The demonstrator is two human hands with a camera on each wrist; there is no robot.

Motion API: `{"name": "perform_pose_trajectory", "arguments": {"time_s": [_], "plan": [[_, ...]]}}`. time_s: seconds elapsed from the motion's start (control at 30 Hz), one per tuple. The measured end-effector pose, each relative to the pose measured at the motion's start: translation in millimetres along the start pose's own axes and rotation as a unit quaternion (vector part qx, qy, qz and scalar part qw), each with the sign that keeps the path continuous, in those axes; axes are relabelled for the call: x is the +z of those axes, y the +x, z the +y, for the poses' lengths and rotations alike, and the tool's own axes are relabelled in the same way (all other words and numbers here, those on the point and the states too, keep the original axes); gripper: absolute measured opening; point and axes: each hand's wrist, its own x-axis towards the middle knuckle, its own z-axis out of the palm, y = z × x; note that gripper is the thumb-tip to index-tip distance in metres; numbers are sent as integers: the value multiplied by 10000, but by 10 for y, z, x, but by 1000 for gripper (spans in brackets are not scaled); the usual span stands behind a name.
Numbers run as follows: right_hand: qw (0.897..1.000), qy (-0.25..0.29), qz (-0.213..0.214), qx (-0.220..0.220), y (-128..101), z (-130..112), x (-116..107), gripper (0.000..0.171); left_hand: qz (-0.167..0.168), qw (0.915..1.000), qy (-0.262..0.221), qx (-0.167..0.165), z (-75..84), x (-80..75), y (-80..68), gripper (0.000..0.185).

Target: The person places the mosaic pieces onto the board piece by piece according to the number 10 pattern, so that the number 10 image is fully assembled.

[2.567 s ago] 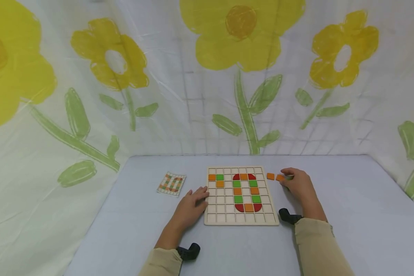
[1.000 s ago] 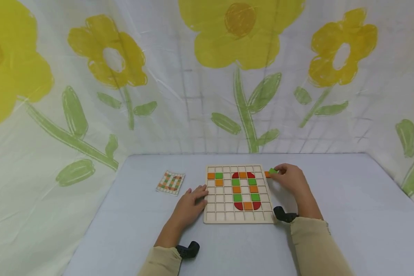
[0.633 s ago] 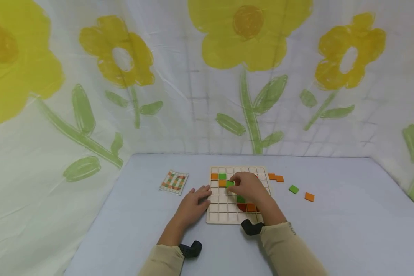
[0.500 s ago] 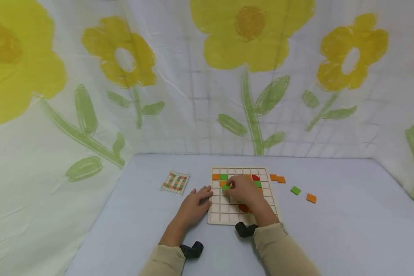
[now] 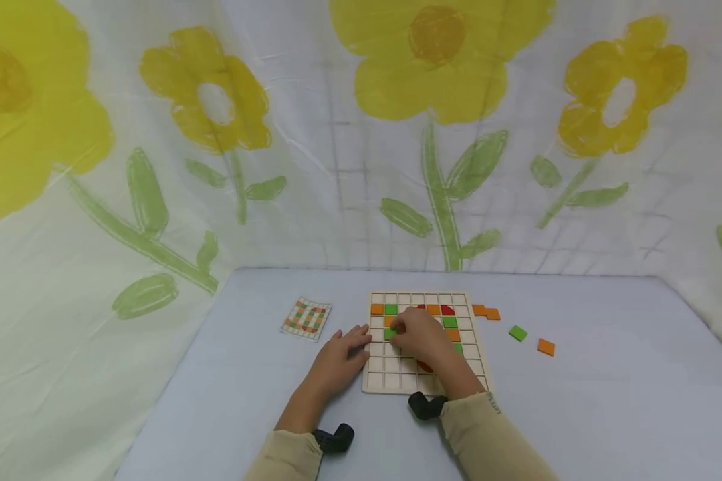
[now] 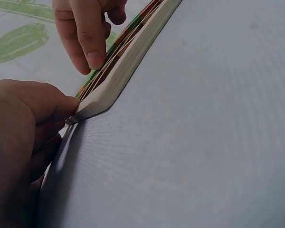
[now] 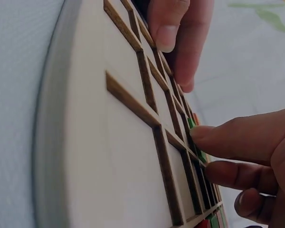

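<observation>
A pale wooden grid board (image 5: 392,364) lies on the table, with orange, green and red pieces set in its cells. My right hand (image 5: 424,337) reaches over it, thumb and finger closed at a green tile (image 5: 388,333) in the second column, just below an orange tile (image 5: 389,321). The right wrist view shows the thumb tip against that green tile (image 7: 192,122). Part of the ring of red, orange and green pieces is hidden beneath this hand. My left hand (image 5: 337,361) rests at the board's left edge, fingers extended; the left wrist view has its thumb at the board's corner.
A small printed pattern card (image 5: 305,318) lies left of the board. To the right are two touching orange tiles (image 5: 492,313), a loose green tile (image 5: 518,333) and another orange tile (image 5: 546,347). A flowered curtain (image 5: 301,220) hangs behind the table.
My right hand has carried a green tile from the loose tiles at the right across to the board's second column, then down into the third row. The left hand has stayed at the edge.
</observation>
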Motion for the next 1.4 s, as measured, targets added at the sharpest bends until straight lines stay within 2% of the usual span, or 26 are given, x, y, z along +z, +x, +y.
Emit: {"name": "perform_pose_trajectory", "arguments": {"time_s": [0.1, 0.27, 0.57, 0.73, 0.97, 1.2, 1.4], "plan": [[9999, 87, 72, -32, -13, 22, -35, 21, 41, 10000, 15, -21, -2, 8, -7, 36], [9985, 459, 125, 266, -69, 158, -251, 26, 97, 9999, -19, -25, 5, 17, -12, 37], [9907, 604, 788, 933, -174, 750, -669, 37, 161, 9999, 40, 22, 6, 17, -5, 36], [9836, 329, 1138, 1357, -245, 1005, -835, 44, 153, 9999, -13, 30, 6, 14, -1, 37], [9780, -108, 840, 1908, -303, 1202, -837, 57, 127, 9998, 32, 118, 22, 7, 9, 37], [9791, -208, 549, 1946, -306, 1270, -819, 55, 126, 9999, -5, 56, 19, 11, 13, 36], [9772, -261, 549, 2036, -319, 1278, -805, 52, 130, 9999, 49, 54, 1, 20, -10, 37]]}}
